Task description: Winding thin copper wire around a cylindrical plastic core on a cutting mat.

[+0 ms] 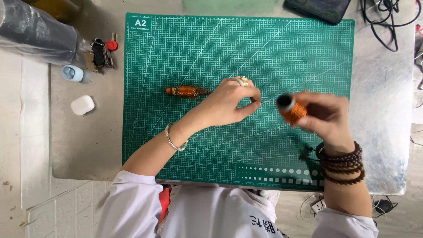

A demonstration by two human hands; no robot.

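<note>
My right hand (328,117) holds an orange spool of thin wire (291,108) with a dark end cap, lifted over the green cutting mat (273,48). My left hand (231,102) hovers just left of the spool, thumb and forefinger pinched together as if on a fine strand that I cannot make out. Behind my left hand an amber wire-wound coil (186,91) lies on the mat. A silver bangle circles my left wrist, and brown bead bracelets wrap my right wrist.
A set of keys (101,53), a pale blue case (72,72) and a white earbud case (82,105) lie on the metal table at left. A grey wrapped roll (35,31) is at top left. Black cables (387,20) and a dark device (317,9) sit at top right.
</note>
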